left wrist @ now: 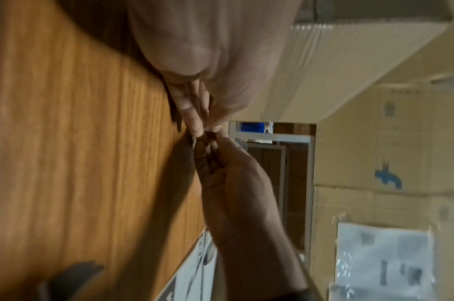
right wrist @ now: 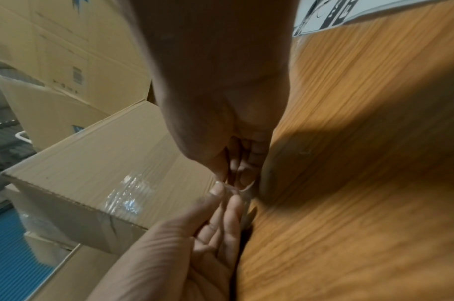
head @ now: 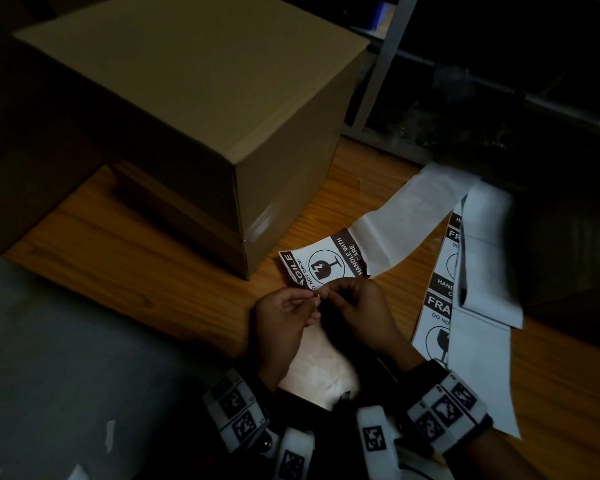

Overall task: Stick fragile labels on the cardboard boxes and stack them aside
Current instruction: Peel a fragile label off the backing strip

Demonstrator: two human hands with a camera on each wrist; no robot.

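Observation:
A black-and-white fragile label [head: 326, 263] still hangs on its white backing strip [head: 406, 220], just right of a plain sealed cardboard box [head: 187, 109] on the wooden table [head: 136, 251]. My left hand [head: 312, 299] and right hand [head: 336, 292] meet at the label's near corner, and each pinches its edge with thumb and fingertips. In the left wrist view the left hand's fingertips [left wrist: 196, 126] touch those of the right hand [left wrist: 207, 146]. The right wrist view shows the same pinch, beside the box [right wrist: 99, 173].
More fragile labels on a strip [head: 435, 306] lie to the right, under loose white backing paper [head: 485, 258]. A grey surface [head: 66, 341] fills the near left. A metal shelf frame [head: 378, 71] stands behind the table. Stacked printed cartons [left wrist: 375, 163] rise beyond.

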